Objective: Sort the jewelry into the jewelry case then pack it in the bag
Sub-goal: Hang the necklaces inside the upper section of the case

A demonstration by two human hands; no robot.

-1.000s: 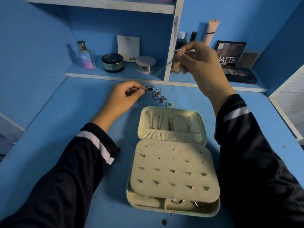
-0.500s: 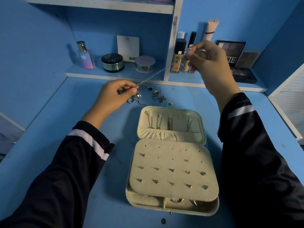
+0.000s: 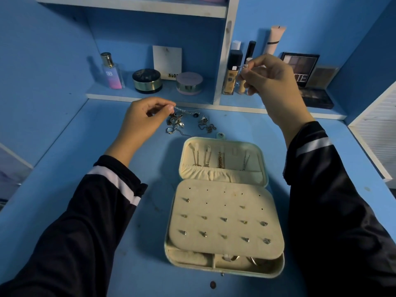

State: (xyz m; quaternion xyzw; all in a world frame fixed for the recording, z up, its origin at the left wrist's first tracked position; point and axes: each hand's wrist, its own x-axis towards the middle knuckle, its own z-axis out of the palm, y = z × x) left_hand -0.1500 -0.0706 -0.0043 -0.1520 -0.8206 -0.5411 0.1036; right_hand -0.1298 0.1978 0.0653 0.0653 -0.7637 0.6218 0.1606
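Now, head view: the only camera, looking down on a blue desk [image 3: 85, 136] with both hands lifted over it.
Left hand [image 3: 147, 118]: thumb and forefinger pinch one end of a thin silver chain [image 3: 184, 110], low, just above the loose pile [image 3: 177, 124]; the other fingers are curled.
Right hand [image 3: 272, 82]: held higher, in front of the shelf, its fingertips pinching a small silver piece. This is probably the chain's other end, but the span between the hands is too faint to follow.
Jewelry case [image 3: 246, 272]: open on the desk nearer the person, with its lid [image 3: 264, 168] laid back toward the pile.
Bag: not in view.
Risk, snag: the chain passes just over the pile, so lifting it may drag up a ring or another chain.
Risk, drop: the pinch is fine, and a slip would let the chain fall back into the tangle.
Risk, hanging: the chains in the lid hang close together, so hooking a new one could knock a neighbour loose.
Counts: one chain in hand; four chains in the lid, with one hook seemingly free; about twelve studs on the earring panel [image 3: 214, 211]; at least two rings in the front compartments; the pile is too tangled to count.
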